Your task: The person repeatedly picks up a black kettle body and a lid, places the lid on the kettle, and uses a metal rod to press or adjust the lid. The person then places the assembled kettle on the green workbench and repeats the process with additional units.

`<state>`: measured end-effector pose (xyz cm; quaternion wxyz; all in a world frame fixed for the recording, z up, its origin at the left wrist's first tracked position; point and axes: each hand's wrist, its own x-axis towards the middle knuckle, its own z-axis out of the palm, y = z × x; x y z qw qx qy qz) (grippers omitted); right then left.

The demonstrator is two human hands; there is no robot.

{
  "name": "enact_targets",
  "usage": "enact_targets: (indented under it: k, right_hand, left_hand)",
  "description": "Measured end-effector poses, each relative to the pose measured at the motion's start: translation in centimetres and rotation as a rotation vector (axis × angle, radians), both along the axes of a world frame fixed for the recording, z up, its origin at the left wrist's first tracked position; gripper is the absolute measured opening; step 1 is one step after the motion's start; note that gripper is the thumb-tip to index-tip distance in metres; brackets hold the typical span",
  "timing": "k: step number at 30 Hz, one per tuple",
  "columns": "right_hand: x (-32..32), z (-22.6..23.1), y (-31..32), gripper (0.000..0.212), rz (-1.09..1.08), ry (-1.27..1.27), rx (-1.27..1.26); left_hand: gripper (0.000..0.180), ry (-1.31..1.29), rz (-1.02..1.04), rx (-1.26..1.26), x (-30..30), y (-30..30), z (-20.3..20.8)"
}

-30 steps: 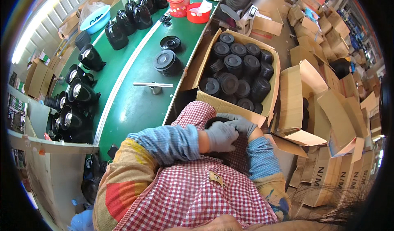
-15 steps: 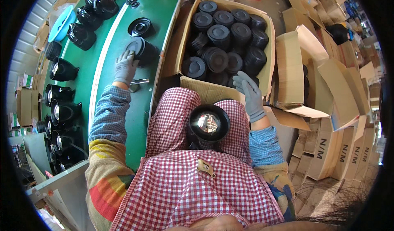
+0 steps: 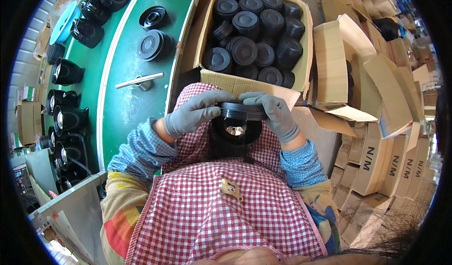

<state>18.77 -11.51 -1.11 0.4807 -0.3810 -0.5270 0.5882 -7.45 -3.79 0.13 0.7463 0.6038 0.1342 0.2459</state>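
Both my gloved hands are closed on the edges of a round black lid (image 3: 242, 110): my left hand (image 3: 200, 112) has its left side, my right hand (image 3: 280, 116) its right. The lid is tilted over the far part of a black pot's mouth, and I cannot tell whether it touches the rim. That black pot (image 3: 217, 145), with a shiny metal inside, stands between my thighs on the checked apron. On the green bench to my left sits a stack of black lids (image 3: 151, 45). Nearer to me is a metal T-shaped piece (image 3: 141, 80).
Just beyond my lap stands an open carton (image 3: 303, 72) filled with stacked black lids (image 3: 246, 22). More black pots (image 3: 70, 119) line the bench's far left side, near a light blue basin (image 3: 63, 22). A black ring-shaped part (image 3: 153, 17) lies past the stack. Cardboard boxes (image 3: 374, 164) crowd the right.
My left hand has left the lid stack on the bench and come to my lap. My right hand has come in from the carton's edge. A lid is now between them, above the pot.
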Motion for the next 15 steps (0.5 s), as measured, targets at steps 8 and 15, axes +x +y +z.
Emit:
enact_targets:
  k: [8,15]
  right_hand:
    - [-0.9,-1.6,-2.2,0.01,-0.105,-0.25,0.381]
    - [-1.2,-2.1,-1.5,0.021,-0.111,-0.33,0.534]
  left_hand:
    - [0.042,-0.019,0.199,0.407,2.4,-2.1,-4.8]
    - [0.033,-0.081,0.235,0.743,2.5,-1.4,-5.4]
